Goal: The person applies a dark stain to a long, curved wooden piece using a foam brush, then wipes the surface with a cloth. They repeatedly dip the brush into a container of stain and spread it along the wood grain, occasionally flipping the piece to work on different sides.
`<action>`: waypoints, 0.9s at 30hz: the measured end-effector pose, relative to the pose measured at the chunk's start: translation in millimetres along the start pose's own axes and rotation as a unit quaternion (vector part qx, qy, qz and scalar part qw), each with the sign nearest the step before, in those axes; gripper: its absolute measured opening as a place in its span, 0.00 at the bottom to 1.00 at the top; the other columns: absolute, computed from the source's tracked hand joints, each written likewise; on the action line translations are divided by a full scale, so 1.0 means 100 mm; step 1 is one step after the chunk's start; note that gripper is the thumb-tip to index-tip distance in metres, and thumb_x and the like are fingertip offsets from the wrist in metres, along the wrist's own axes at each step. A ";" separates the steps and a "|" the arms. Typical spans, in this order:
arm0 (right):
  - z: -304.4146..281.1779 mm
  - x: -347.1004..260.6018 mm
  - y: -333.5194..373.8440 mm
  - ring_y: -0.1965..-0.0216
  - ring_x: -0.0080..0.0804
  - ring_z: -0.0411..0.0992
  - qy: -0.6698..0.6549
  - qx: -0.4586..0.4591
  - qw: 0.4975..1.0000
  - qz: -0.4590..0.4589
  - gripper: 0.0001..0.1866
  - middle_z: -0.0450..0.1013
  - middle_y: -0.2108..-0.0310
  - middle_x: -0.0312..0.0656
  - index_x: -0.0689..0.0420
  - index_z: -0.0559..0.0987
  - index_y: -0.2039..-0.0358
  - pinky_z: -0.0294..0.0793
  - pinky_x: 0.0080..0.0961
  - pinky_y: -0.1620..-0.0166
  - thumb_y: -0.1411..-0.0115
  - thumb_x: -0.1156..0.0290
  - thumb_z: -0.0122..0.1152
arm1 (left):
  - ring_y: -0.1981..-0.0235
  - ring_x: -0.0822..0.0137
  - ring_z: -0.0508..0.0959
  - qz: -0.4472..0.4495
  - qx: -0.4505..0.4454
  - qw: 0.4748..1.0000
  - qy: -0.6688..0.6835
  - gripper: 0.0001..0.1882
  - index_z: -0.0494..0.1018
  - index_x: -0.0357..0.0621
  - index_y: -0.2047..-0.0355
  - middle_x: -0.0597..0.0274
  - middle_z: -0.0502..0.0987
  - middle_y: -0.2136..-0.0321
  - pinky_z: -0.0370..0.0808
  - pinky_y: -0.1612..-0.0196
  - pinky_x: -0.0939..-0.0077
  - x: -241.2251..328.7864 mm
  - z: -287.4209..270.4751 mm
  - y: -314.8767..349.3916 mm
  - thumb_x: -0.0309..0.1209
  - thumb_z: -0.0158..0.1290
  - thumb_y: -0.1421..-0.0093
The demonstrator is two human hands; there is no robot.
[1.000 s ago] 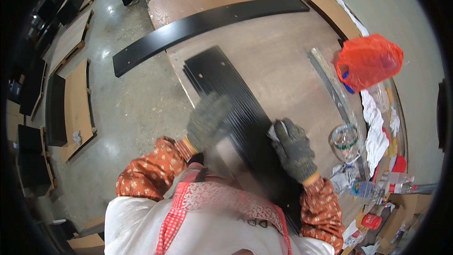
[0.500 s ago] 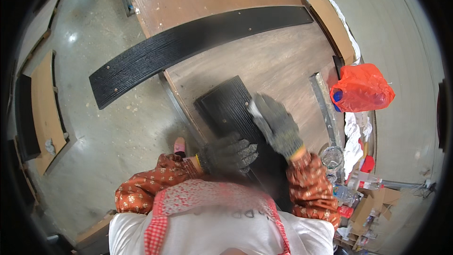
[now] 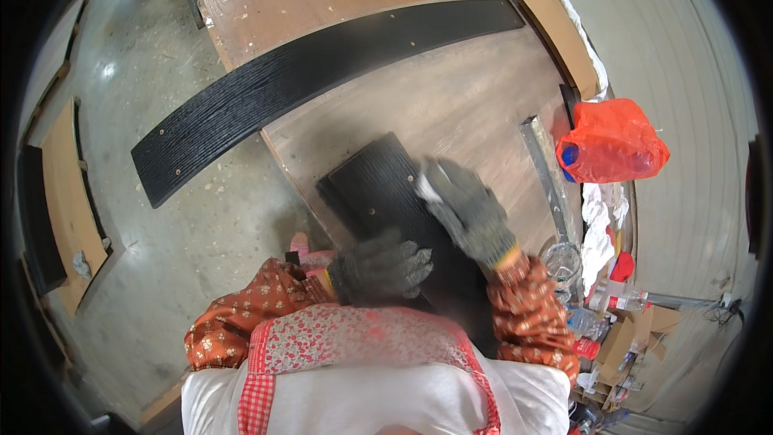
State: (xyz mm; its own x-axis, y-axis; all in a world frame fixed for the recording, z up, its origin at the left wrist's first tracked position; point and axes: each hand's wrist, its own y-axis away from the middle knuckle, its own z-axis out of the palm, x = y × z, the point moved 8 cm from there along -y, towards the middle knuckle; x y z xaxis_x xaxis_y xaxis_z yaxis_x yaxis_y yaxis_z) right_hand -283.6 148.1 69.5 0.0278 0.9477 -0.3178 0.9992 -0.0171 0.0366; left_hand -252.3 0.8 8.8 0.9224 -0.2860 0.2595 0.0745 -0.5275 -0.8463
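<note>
A black board (image 3: 374,181) with a grooved, wood-like face lies before me on the worktable and runs back beneath my chest. My right hand (image 3: 471,209), in a grey knit glove, presses a small white piece (image 3: 428,188) against the board's right edge. Whether that piece is cloth, paper or a pad I cannot tell. On the board's left side rests my left hand (image 3: 378,268), gloved too, its fingers stretched across the surface and somewhat blurred. Farther off, a long black board (image 3: 306,60) with small screw-like dots lies across the table and juts past its left edge.
Right of the worktable (image 3: 483,84) sit a metal bar (image 3: 545,173), a red plastic bag (image 3: 616,141), a clear jar (image 3: 561,262), plastic bottles (image 3: 618,296) and cardboard (image 3: 624,346). More boards (image 3: 68,193) lie at the floor's left.
The whole view has shifted slightly, so the table and boards appear a little farther left. Both hands keep nearly the same places on the near board, the white piece still under my right fingers.
</note>
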 end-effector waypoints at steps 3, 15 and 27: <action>0.06 0.26 0.61 0.44 0.53 0.66 0.006 -0.012 0.999 0.037 0.29 0.65 0.40 0.49 0.51 0.65 0.36 0.69 0.44 0.45 0.37 0.63 0.56 | 0.53 0.60 0.75 0.016 -0.003 1.000 -0.005 0.18 0.77 0.43 0.57 0.58 0.77 0.56 0.73 0.46 0.55 0.03 -0.01 0.01 0.37 0.58 0.46; 0.07 0.02 -0.63 0.45 0.51 0.68 0.073 0.061 0.995 -0.029 0.27 0.68 0.43 0.51 0.50 0.70 0.38 0.70 0.43 0.46 0.38 0.62 0.56 | 0.49 0.62 0.73 -0.010 -0.031 0.999 -0.035 0.23 0.75 0.53 0.49 0.64 0.74 0.48 0.70 0.44 0.55 0.03 0.04 0.09 0.47 0.57 0.42; 0.04 0.24 -0.88 0.46 0.50 0.71 0.187 -0.004 0.980 0.068 0.28 0.72 0.45 0.48 0.49 0.70 0.38 0.72 0.40 0.45 0.38 0.59 0.59 | 0.50 0.60 0.75 -0.024 -0.086 0.996 -0.015 0.27 0.75 0.45 0.49 0.60 0.76 0.49 0.68 0.42 0.55 0.01 0.13 0.08 0.46 0.57 0.44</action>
State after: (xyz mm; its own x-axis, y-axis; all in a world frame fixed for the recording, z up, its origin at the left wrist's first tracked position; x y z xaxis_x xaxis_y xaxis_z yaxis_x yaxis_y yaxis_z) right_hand -370.8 170.8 54.5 0.1475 0.9872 0.0606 0.9865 -0.1512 0.0624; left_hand -245.6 6.2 -3.6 0.9304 -0.2341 0.2819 0.0560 -0.6694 -0.7408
